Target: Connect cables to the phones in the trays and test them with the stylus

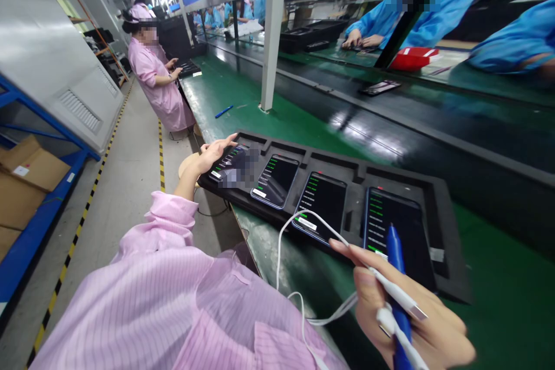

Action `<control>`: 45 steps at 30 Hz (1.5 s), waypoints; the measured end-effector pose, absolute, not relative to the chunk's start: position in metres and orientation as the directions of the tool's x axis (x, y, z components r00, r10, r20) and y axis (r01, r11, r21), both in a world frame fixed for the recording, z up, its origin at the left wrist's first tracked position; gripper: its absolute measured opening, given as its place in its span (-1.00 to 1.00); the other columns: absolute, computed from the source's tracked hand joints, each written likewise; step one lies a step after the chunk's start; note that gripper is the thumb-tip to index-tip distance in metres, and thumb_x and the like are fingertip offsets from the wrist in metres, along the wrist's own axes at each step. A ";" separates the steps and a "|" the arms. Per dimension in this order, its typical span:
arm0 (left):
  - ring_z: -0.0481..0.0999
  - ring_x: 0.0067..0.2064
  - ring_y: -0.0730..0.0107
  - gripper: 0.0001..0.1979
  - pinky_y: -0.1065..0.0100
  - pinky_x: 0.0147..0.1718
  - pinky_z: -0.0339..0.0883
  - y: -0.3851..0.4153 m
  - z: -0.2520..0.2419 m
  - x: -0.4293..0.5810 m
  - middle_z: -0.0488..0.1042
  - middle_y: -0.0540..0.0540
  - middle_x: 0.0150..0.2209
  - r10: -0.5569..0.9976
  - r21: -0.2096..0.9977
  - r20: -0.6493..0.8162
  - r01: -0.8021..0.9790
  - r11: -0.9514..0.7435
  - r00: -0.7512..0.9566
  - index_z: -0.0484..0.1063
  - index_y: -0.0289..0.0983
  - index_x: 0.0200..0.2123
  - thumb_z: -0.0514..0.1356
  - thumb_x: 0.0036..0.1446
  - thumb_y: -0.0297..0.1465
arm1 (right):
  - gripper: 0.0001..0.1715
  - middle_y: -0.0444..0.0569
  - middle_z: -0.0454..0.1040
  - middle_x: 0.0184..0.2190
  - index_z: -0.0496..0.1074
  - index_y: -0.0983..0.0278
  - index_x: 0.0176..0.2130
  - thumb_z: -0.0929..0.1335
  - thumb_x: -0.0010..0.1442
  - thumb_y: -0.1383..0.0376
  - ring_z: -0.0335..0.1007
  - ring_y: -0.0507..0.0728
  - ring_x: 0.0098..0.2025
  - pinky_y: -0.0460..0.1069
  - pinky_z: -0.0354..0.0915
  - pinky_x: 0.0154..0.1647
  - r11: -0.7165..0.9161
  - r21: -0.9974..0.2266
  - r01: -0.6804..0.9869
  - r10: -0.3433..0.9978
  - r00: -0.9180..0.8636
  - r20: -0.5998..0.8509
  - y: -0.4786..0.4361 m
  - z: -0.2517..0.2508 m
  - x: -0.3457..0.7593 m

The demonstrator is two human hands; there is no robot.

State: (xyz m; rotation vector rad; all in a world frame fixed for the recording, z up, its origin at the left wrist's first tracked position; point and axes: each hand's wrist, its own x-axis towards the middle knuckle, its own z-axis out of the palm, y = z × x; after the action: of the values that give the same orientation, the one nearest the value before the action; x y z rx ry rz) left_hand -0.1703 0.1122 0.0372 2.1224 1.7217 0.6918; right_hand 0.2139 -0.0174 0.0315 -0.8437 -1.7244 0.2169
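Observation:
My left hand (pixel 214 153) rests at the left end of a black foam tray (pixel 446 196), its fingers stretched out over the edge of the leftmost smartphone (pixel 229 165). Several smartphones lie face up in the tray's slots, among them a second phone (pixel 277 179), a third phone (pixel 323 202) and the rightmost phone (pixel 407 225). Their dark screens show lines of green and white text. My right hand (pixel 403 300), near the rightmost phone, is closed around a blue pen (pixel 395 251) and a white USB cable (pixel 401 295). The cable loops over the tray's front edge and hangs towards my pink sleeve.
A blue pen (pixel 224 111) lies on the green workbench (pixel 243 92), near a white post (pixel 274 34). Behind runs a dark conveyor (pixel 347 98) bearing another phone (pixel 381 88). A co-worker in pink (pixel 151 69) stands further left; people in blue sit opposite. Cardboard boxes (pixel 30 179) are at far left.

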 end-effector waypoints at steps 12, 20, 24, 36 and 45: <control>0.21 0.30 0.04 -0.07 0.01 0.26 -0.04 0.107 0.036 -0.175 0.34 -0.24 0.25 0.912 0.543 0.373 0.757 -0.364 0.171 0.15 -0.24 0.35 -0.46 0.21 0.19 | -0.55 -0.10 0.64 -0.26 0.47 0.18 0.04 0.37 0.19 0.52 0.50 0.03 -0.53 -0.09 0.42 -0.56 0.793 -0.455 0.404 0.548 -0.147 0.824 -0.015 0.040 0.211; 0.40 -0.13 0.16 -0.34 0.09 -0.06 0.26 0.026 0.033 -0.130 0.41 -0.11 -0.22 0.371 0.433 0.901 0.435 -0.789 -0.224 0.52 -0.12 -0.12 -0.21 0.23 0.13 | -0.84 -0.15 0.53 -0.56 0.49 0.27 -0.29 0.36 0.17 0.51 0.45 0.04 -0.59 -0.11 0.39 -0.61 0.819 -0.466 0.336 0.527 -0.115 0.842 -0.015 0.051 0.220; 0.33 -0.34 0.29 -0.48 0.22 -0.36 0.27 -0.013 0.024 -0.071 0.35 -0.06 -0.37 0.617 0.637 0.754 -0.019 -0.771 0.227 0.49 -0.14 -0.13 0.06 0.14 0.12 | -0.66 -0.23 0.25 -0.72 0.30 0.27 -0.56 0.33 0.25 0.40 0.24 -0.05 -0.72 -0.14 0.22 -0.72 0.835 -0.505 0.218 0.506 0.053 0.861 -0.016 0.066 0.227; 0.41 -0.35 0.44 -0.62 0.36 -0.30 0.34 -0.025 -0.005 0.053 0.41 -0.02 -0.32 0.403 0.971 -0.164 0.219 -0.093 0.900 0.30 -0.25 0.13 0.07 0.33 -0.22 | -0.34 -0.26 0.17 -0.81 0.09 0.32 -0.82 0.10 0.24 0.22 0.19 -0.15 -0.78 -0.12 0.02 -0.62 0.561 -0.815 0.145 0.660 0.516 0.546 -0.015 0.124 0.293; 0.51 -0.26 0.24 -0.71 0.24 -0.20 0.38 -0.021 -0.003 0.091 0.51 -0.09 -0.28 0.702 0.612 -0.328 0.708 -0.353 0.633 0.30 -0.29 0.06 0.04 0.32 -0.33 | -0.74 0.19 0.55 -0.49 0.54 0.40 -0.41 0.48 0.13 0.21 0.53 0.26 -0.34 0.12 0.39 -0.22 -0.285 -0.675 0.680 0.861 0.491 0.131 0.041 0.031 0.396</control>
State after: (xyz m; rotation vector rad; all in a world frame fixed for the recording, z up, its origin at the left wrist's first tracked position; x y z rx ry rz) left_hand 0.0909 -0.0207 -0.0028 2.1057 1.0972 -0.0110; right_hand 0.3963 0.0406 0.0308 -2.0521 -1.2646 0.3387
